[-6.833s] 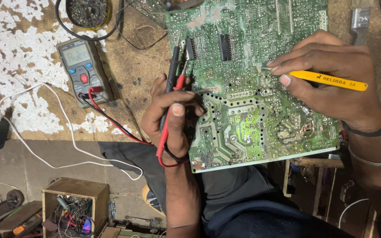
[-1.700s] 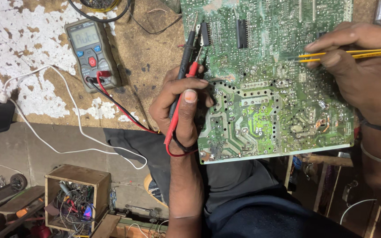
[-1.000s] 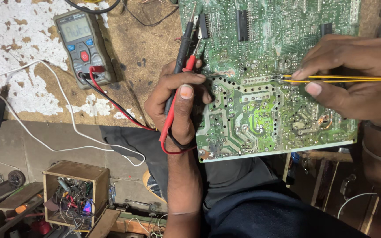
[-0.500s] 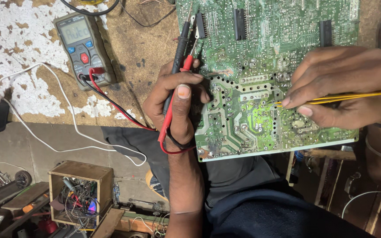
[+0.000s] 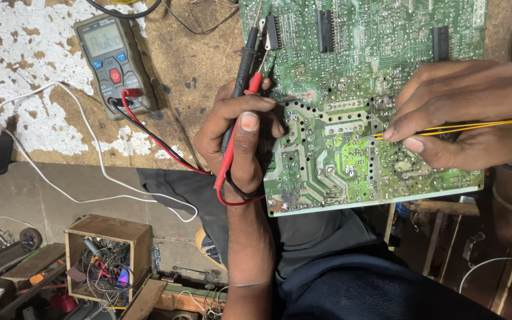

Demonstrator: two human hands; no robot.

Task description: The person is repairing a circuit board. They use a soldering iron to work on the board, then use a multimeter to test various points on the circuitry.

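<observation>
1. Circuit board (image 5: 362,112) lies solder-side up at the desk's near edge, unmoved since half a second ago.
2. Left hand (image 5: 241,139) still pinches the red and black probes (image 5: 244,77).
3. Right hand (image 5: 463,112), pinching the yellow tool (image 5: 475,125), has shifted slightly up the board.
4. Multimeter (image 5: 114,62) rests toward the desk's far left corner.

Green circuit board (image 5: 362,118) lies solder-side up under red and black probes (image 5: 241,89).

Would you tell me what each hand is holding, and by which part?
The left hand grips the red and black probes around their handles; the right hand pinches a thin yellow tool along its shaft.
</observation>
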